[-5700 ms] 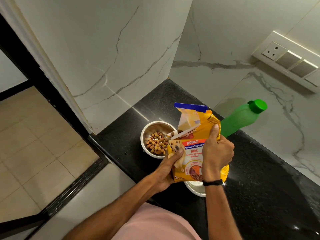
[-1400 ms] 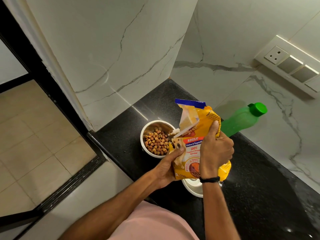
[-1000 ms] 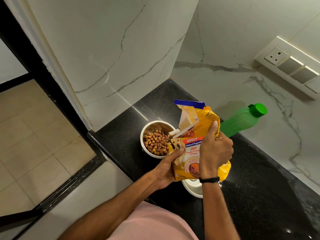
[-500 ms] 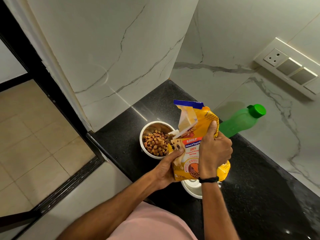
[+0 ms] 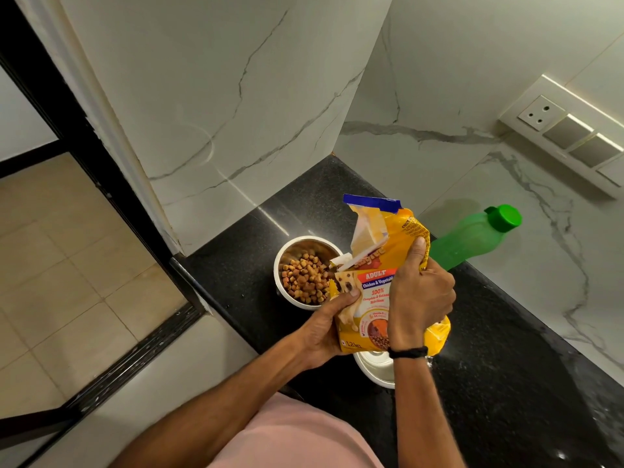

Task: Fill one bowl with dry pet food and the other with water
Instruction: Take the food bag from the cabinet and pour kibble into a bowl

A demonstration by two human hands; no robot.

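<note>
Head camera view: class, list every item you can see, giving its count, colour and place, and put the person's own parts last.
Food bowl: one, steel, on counter, holds brown kibble.
Second bowl: one, white rim, near counter edge, mostly hidden under bag.
Pet food bag: one, yellow, torn open, held above second bowl.
Bottle: one, green, capped, behind bag by wall.
Counter: one, black.
Switch panel: one, white, right wall.
Wristband: one, black, right wrist.
Left hand: grips bag's lower left.
Right hand: grips bag's front.

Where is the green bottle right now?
The green bottle stands capped on the black counter on the right of the head view, against the marble wall, just behind the yellow food bag.
</note>
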